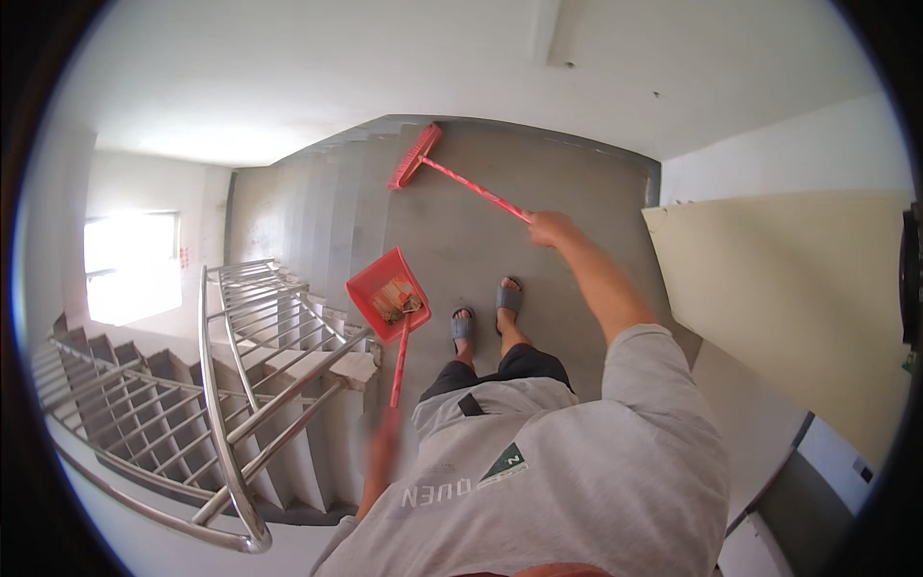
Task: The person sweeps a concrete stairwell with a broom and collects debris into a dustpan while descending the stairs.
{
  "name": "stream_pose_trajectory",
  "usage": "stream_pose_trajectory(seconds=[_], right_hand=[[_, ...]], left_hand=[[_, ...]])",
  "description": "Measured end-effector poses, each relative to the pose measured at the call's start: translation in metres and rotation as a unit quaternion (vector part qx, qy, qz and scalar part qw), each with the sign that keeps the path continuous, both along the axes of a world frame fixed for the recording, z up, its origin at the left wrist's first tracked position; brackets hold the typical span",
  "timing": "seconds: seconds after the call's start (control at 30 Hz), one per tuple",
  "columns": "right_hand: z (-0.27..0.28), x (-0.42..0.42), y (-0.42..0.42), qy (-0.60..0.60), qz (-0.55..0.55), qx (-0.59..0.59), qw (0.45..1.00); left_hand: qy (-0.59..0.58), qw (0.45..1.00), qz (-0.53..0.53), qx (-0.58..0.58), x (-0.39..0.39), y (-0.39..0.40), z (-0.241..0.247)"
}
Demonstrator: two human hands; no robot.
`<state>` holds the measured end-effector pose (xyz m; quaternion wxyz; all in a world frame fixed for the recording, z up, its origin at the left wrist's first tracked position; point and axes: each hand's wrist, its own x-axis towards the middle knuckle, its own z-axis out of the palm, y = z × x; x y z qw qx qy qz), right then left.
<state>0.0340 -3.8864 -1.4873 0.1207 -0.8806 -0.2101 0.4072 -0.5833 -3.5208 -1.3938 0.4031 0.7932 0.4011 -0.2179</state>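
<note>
My right hand (551, 228) is closed around the end of the red handle of a broom (476, 189). The red broom head (415, 157) rests at the landing's edge near the wall, its bristles towards the stairs. Lower left, my left hand (384, 436), partly blurred, grips the handle of a long-handled red plastic dustpan (371, 288). Brownish debris (404, 306) lies in the pan beside the handle's foot. The pan is near the top of the stairs, left of my feet; whether it touches the floor I cannot tell.
Concrete stairs (317, 195) descend to the left of the landing (577, 180). A stainless steel railing (216, 375) stands at the left, with more steps beyond it. A window (133, 267) glares at far left. A cream panel (779, 288) is at the right. My sandalled feet stand on the landing.
</note>
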Motion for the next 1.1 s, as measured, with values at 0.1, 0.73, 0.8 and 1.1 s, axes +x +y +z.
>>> stream_pose_trajectory(seconds=[0.1,0.73,0.8,1.1], right_hand=[[-0.015,-0.037,-0.108,-0.039,-0.042,0.003,0.998],[0.048,-0.265,-0.271,-0.013,-0.448,-0.018,0.894],[0.022,-0.224,-0.261,-0.030,-0.473,-0.013,0.880],[-0.002,-0.385,-0.177,0.009,-0.538,-0.089,0.838]], left_hand=[[-0.012,0.999,-0.047,-0.005,0.026,0.010,-0.008],[0.126,0.980,-0.150,-0.023,0.238,0.026,-0.004],[-0.026,0.940,-0.340,0.018,0.225,0.064,-0.038],[-0.274,0.674,-0.663,0.176,0.265,0.101,-0.031]])
